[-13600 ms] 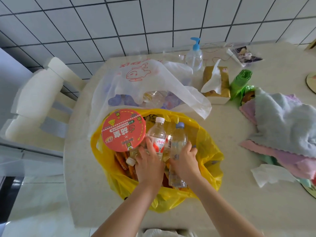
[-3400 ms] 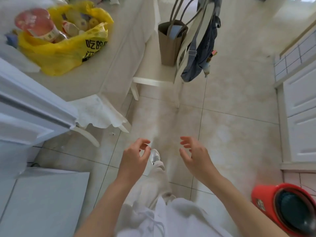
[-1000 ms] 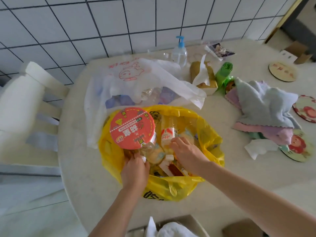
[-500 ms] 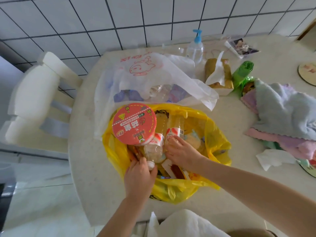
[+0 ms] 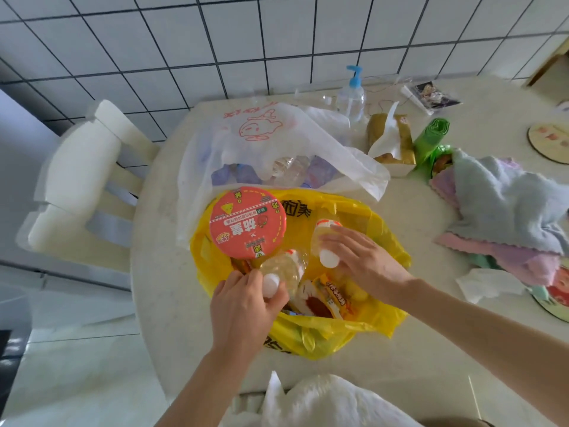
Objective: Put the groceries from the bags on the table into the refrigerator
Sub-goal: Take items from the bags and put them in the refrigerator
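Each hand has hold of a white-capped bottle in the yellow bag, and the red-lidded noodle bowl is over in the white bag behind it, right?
Not quite. The head view shows the red-lidded noodle bowl in the yellow bag, not the white bag behind. The rest stands: the left hand and right hand each grip a white-capped bottle there.

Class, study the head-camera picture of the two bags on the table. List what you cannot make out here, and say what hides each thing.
- Contents of the white bag: only blurred bottle shapes show through its plastic.
- Bottom of the yellow bag: covered by the noodle cup, snack packets and both hands.
- Bottle held by the left hand: label hidden.
- Bottle under the right hand: body mostly covered.
- The refrigerator: out of view.
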Tool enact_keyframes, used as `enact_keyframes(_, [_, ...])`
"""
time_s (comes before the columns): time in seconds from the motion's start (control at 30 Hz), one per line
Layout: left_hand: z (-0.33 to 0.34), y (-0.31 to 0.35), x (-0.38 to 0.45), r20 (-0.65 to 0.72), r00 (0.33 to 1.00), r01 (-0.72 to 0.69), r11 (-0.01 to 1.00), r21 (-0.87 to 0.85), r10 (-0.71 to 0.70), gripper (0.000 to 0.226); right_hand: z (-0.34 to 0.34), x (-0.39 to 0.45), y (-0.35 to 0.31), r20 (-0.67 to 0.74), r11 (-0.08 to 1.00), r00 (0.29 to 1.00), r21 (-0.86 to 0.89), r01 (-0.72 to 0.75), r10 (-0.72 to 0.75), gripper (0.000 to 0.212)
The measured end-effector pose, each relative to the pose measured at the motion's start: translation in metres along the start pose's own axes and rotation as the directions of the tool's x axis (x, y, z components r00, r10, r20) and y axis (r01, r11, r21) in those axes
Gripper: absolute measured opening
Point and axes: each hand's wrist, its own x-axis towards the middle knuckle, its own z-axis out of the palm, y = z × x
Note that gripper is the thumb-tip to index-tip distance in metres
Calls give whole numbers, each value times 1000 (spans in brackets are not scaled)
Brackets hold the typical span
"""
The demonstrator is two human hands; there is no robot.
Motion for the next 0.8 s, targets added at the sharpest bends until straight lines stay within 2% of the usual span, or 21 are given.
enact_keyframes(0.07, [-6,3,9,-15,1000,-22,1000,-8,22,37,-22,4,-7,-60,976,986,158,-148,159,40])
enact_keyframes(0.17, [-14,9,17,-32,997,-72,997,-4,72,39,-43,2,-23,-77,888,928,331,-320,363,38])
enact_keyframes(0.4, [-14,23,31,31,990,-141,990,5,141,43,-49,-2,-35,-134,785,847,471,-402,514,32])
enact_keyframes(0.6, [-7,37,39,43,999,-29,996,87,26,50,-53,11,-32,-297,652,653,642,-404,697,23])
enact_keyframes(0.67, [-6,38,37,27,1000,-19,996,87,16,49,-47,20,-28,-292,649,654,644,-404,697,23])
enact_keyframes(0.8, [-5,46,42,16,1000,-17,996,89,16,46,-30,36,-19,-231,699,731,569,-434,642,24])
